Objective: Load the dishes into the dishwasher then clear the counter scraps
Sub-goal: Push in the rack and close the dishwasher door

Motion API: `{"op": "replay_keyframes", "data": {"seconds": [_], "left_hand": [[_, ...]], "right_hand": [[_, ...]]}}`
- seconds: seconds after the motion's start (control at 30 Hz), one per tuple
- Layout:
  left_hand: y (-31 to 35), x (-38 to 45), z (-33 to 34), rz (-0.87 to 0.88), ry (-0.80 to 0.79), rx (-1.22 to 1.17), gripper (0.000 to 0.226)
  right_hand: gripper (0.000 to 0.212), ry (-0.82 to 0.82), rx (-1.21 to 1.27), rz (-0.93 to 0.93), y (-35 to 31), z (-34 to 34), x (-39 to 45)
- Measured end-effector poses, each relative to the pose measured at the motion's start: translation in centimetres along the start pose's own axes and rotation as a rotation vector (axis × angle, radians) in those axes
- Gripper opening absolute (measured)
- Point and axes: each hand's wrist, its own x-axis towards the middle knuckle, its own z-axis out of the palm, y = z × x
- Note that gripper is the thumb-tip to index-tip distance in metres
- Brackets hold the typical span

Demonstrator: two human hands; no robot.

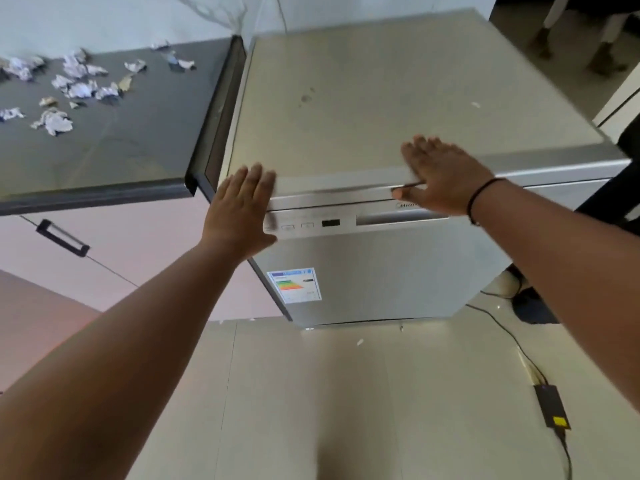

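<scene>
Pale floor tiles run under the dishwasher [381,265], its door up, where my left hand [239,209] and right hand [446,174] lie flat, fingers straight, against its top edge, while paper scraps [69,84] wait on the counter [138,143] alongside.

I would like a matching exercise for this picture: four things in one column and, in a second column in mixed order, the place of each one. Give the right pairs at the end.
Things
1. paper scraps
2. energy label
3. black adapter
4. black band

Places
A. on the floor, to the right of the dishwasher
B. on the wrist of the right hand
C. on the dark counter, to the left
D. on the front of the dishwasher door, lower left

Pairs: 1-C, 2-D, 3-A, 4-B
</scene>
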Motion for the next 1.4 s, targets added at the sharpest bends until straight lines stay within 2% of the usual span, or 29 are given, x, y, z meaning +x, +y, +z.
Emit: {"op": "replay_keyframes", "data": {"seconds": [0.1, 0.2, 0.57, 0.73, 0.8, 0.9, 0.97, 1.13, 1.4], "left_hand": [[0.0, 0.1, 0.3, 0.036, 0.069, 0.005, 0.096], [-0.1, 0.2, 0.5, 0.055, 0.065, 0.009, 0.096], [0.5, 0.3, 0.6, 0.011, 0.097, 0.024, 0.091], [0.4, 0.5, -0.3, 0.014, 0.1, -0.045, 0.087], [0.3, 1.8, -1.5, -0.011, 0.063, -0.134, 0.096], [-0.1, 4.4, -3.0, -0.077, -0.194, -0.213, 0.134], [-0.3, 5.2, -2.8, -0.068, -0.264, -0.206, 0.142], [-1.2, 6.2, -1.8, 0.024, -0.225, -0.158, 0.136], [-1.7, 6.3, -1.5, 0.027, -0.166, -0.259, 0.12]], "right_hand": [[0.117, -0.013, 0.016, -0.051, 1.0, -0.7, 0.6], [0.125, -0.004, 0.026, -0.082, 1.6, -0.5, 0.9], [0.118, 0.03, 0.034, -0.079, 1.9, -0.4, 0.7], [0.117, 0.023, 0.035, -0.063, 1.6, -0.7, 0.6], [0.118, 0.017, 0.042, -0.055, 1.6, -0.7, 0.5], [0.119, 0.011, 0.053, -0.023, 1.4, -0.8, 0.8], [0.12, 0.016, 0.057, 0.001, 1.4, -0.7, 0.9], [0.115, 0.026, 0.063, 0.034, 1.5, -0.4, 1.4], [0.12, 0.009, 0.091, 0.266, -1.4, -0.6, 3.9]]}}
